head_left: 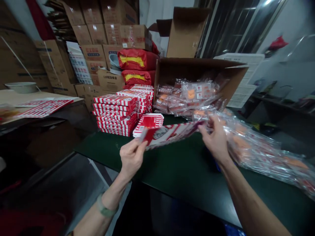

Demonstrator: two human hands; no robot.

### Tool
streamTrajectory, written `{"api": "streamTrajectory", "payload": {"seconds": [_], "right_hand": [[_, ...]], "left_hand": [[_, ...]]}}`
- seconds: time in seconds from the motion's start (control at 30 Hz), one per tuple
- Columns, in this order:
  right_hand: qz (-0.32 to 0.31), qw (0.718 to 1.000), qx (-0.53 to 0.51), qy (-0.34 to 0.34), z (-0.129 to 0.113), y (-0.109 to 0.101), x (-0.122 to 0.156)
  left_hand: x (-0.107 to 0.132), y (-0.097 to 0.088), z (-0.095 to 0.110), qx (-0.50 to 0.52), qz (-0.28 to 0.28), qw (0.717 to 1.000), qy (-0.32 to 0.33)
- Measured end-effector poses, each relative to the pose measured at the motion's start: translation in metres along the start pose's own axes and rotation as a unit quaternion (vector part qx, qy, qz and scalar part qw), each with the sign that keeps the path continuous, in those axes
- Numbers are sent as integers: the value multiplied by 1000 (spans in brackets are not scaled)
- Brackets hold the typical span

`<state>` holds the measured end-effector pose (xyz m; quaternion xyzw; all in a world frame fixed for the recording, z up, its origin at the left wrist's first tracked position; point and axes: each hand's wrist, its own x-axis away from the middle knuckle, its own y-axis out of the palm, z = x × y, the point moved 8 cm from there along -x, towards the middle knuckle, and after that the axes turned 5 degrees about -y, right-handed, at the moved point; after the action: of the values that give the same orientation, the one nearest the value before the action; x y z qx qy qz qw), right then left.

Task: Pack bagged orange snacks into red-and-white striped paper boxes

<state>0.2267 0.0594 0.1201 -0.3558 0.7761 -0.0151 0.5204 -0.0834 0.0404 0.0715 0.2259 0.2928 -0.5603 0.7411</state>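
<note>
1. Left wrist: pale green bangle [107, 207]; forearm reaches in from the lower edge.
2. Left hand [133, 155]: thumb and fingers pinched together on the near left end of the sleeve.
3. Right hand [216, 139]: thumb and fingertips closed on the sleeve's far right end; some blur here.
4. Sleeve [169, 135]: red and white, printed, held between both hands above the table, tilted, right end higher. Motion blur hides the print.
5. Table [177, 178]: dark green top, running beneath both hands.
6. Packets [261, 152]: clear, orange contents, heaped along the table's right side, just beside the right hand and forearm.
7. Flat pile [151, 122]: red and white card, lying behind the sleeve.
8. Box stack [115, 114]: red and white striped boxes, several layers, left of the flat pile; more rows behind.
9. Side table [76, 95], far left: striped sheets [49, 107] and a pale bowl [22, 87].
10. Open carton [232, 82]: brown, on its side behind the table, more clear packets [197, 93] inside.
11. White crates [242, 95]: right of the carton, partly hidden.
12. Red bags [138, 59]: two, stacked, yellow patches.
13. Brown boxes [92, 34]: piled high at the back left.
</note>
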Motion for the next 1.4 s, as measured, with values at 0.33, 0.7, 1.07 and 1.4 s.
{"api": "streamTrajectory", "payload": {"seconds": [0.33, 0.7, 1.07, 1.4], "right_hand": [[-374, 917, 123, 63, 68, 65, 65], [-525, 832, 179, 3, 53, 165, 111], [-673, 731, -81, 80, 12, 113, 38], [-624, 724, -293, 19, -99, 39, 28]], "left_hand": [[141, 94, -14, -247, -448, 808, 291], [172, 89, -43, -200, -378, 879, 212], [107, 64, -25, -67, -212, 972, 82], [80, 120, -9, 406, -433, 702, -394]]}}
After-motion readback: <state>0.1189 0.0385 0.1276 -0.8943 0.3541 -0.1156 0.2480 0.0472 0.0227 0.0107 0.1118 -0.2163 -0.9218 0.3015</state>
